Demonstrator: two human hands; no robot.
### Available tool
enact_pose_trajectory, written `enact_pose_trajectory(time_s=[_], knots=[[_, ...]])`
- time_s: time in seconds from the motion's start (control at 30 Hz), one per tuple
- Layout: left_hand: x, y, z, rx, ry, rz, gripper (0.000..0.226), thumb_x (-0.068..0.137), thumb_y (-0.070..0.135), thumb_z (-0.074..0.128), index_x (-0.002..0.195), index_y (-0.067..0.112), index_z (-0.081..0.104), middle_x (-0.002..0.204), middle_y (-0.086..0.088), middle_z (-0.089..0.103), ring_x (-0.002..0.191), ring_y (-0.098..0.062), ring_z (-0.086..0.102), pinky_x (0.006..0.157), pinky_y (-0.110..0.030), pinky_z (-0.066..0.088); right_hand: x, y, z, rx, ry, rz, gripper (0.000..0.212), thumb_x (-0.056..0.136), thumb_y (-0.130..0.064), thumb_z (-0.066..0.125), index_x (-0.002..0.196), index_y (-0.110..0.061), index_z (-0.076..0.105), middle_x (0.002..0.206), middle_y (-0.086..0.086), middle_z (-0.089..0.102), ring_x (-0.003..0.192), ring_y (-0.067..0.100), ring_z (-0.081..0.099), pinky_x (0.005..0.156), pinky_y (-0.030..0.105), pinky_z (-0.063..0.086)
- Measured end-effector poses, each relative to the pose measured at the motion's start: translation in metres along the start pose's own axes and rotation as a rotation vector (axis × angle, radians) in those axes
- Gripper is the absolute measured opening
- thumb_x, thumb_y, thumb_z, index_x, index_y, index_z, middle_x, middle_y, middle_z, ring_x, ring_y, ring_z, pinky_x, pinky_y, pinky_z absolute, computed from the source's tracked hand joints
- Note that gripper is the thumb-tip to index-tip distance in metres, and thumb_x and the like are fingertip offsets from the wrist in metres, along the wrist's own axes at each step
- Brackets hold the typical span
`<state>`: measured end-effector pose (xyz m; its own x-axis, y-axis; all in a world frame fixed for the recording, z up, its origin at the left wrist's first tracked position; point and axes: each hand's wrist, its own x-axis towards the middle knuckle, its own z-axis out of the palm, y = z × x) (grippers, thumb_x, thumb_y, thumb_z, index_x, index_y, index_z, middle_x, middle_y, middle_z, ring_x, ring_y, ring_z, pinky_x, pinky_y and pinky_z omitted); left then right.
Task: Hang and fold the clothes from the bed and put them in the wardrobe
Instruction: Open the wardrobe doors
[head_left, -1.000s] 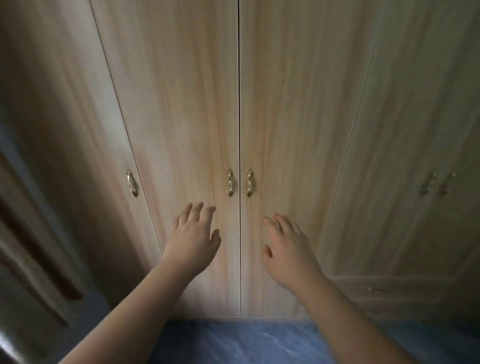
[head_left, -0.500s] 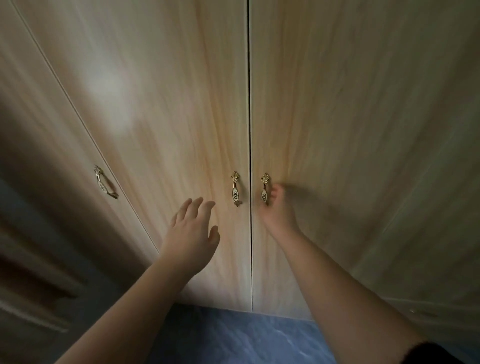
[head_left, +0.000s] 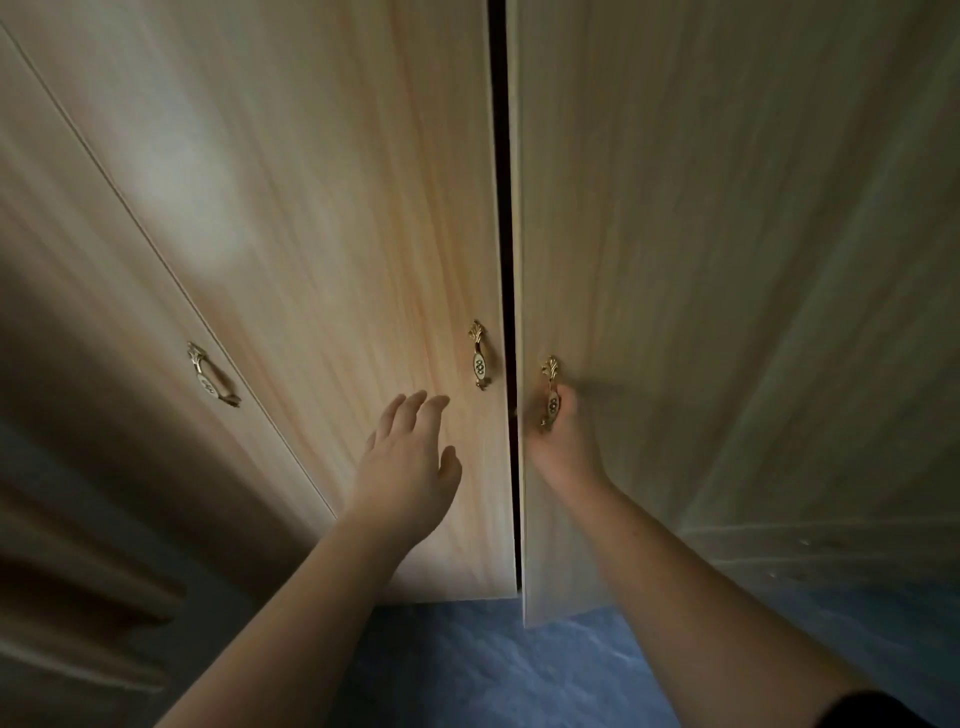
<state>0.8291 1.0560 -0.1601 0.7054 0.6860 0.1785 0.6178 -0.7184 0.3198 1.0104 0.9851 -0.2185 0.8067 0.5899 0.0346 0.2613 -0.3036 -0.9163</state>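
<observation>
Wooden wardrobe door (head_left: 675, 260) upright, ajar | right hand (head_left: 561, 441) grips brass handle (head_left: 550, 392) | left hand (head_left: 410, 467) fingers relaxed

Blue marbled floor (head_left: 467, 670) below; dim room, soft light patch high left, dark wooden furniture edge (head_left: 78, 597) at left.

Matt pale woodgrain wardrobe doors (head_left: 337, 208), glossy brass-look handles (head_left: 479, 356).
</observation>
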Motion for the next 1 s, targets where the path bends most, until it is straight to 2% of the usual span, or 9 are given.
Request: enact_pose_trajectory(time_s=[0.13,0.23,0.3,0.4,0.53,0.6,0.77,0.9,1.0], knots=[[-0.034,0.009,-0.001,-0.043,-0.023,0.11,0.057,0.098,0.033,0.048,0.151,0.027,0.027,0.159,0.003,0.029,0.15,-0.022,0.018,0.121,-0.044,0.024,-0.08,0.009,-0.034,0.013,0.006,0.059,0.065,0.092,-0.022,0.066,0.147,-0.023,0.03,0.124,-0.01,0.057,0.107,0.012,0.059,0.085,0.024,0.043],[-0.062,0.032,0.002,-0.095,-0.053,0.195,0.057,0.096,0.027,0.049,0.15,0.023,0.031,0.158,-0.001,0.031,0.148,-0.024,0.02,0.119,-0.045,0.027,-0.124,0.022,-0.068,0.032,0.09,0.078,0.068,0.09,-0.02,0.069,0.145,-0.021,0.029,0.122,-0.005,0.061,0.106,0.013,0.062,0.08,0.018,0.044],[-0.08,0.056,0.005,-0.125,-0.074,0.258,0.057,0.094,0.023,0.05,0.148,0.019,0.034,0.155,-0.003,0.034,0.146,-0.025,0.022,0.118,-0.045,0.028,-0.15,0.025,-0.095,0.051,0.105,0.117,0.065,0.09,-0.016,0.069,0.143,-0.019,0.032,0.111,-0.012,0.06,0.1,0.007,0.061,0.08,0.015,0.043],[-0.104,0.099,0.015,-0.161,-0.085,0.362,0.056,0.09,0.023,0.052,0.145,0.019,0.039,0.152,-0.004,0.039,0.144,-0.025,0.026,0.117,-0.046,0.029,-0.18,0.028,-0.14,0.088,0.115,0.155,0.061,0.087,-0.011,0.068,0.14,-0.023,0.04,0.111,-0.018,0.058,0.104,0.006,0.059,0.09,0.024,0.045],[-0.136,0.158,0.033,-0.178,-0.092,0.455,0.054,0.088,0.02,0.053,0.14,0.018,0.044,0.148,-0.004,0.044,0.142,-0.025,0.03,0.118,-0.044,0.027,-0.205,0.044,-0.197,0.155,0.061,0.209,0.07,0.08,0.005,0.063,0.142,-0.021,0.043,0.131,-0.008,0.055,0.126,0.011,0.05,0.109,0.036,0.04],[-0.148,0.185,0.042,-0.202,-0.135,0.44,0.056,0.088,0.02,0.052,0.143,0.022,0.04,0.151,-0.001,0.04,0.144,-0.022,0.026,0.12,-0.044,0.026,-0.208,0.053,-0.221,0.184,0.015,0.208,0.071,0.079,0.007,0.062,0.141,-0.02,0.043,0.133,-0.006,0.054,0.128,0.011,0.049,0.112,0.042,0.04],[-0.168,0.238,0.063,-0.208,-0.128,0.343,0.058,0.087,0.018,0.051,0.144,0.022,0.039,0.149,-0.002,0.041,0.144,-0.021,0.027,0.12,-0.042,0.026,-0.198,0.069,-0.264,0.198,-0.099,0.187,0.057,0.083,0.014,0.056,0.131,-0.017,0.051,0.118,-0.003,0.059,0.119,0.015,0.055,0.102,0.028,0.041],[-0.183,0.273,0.068,-0.177,-0.099,0.316,0.057,0.088,0.017,0.051,0.143,0.023,0.04,0.149,-0.001,0.041,0.144,-0.021,0.027,0.119,-0.044,0.027,-0.19,0.087,-0.29,0.231,-0.142,0.198,0.056,0.083,0.013,0.056,0.133,-0.011,0.049,0.118,0.002,0.06,0.117,0.02,0.056,0.102,0.036,0.044],[-0.193,0.294,0.068,-0.176,-0.089,0.266,0.056,0.087,0.017,0.052,0.141,0.024,0.043,0.149,0.001,0.042,0.144,-0.021,0.027,0.118,-0.044,0.029,-0.184,0.094,-0.312,0.187,-0.153,0.206,0.05,0.087,0.004,0.058,0.132,-0.017,0.047,0.118,0.004,0.062,0.11,0.021,0.058,0.08,0.03,0.045]])
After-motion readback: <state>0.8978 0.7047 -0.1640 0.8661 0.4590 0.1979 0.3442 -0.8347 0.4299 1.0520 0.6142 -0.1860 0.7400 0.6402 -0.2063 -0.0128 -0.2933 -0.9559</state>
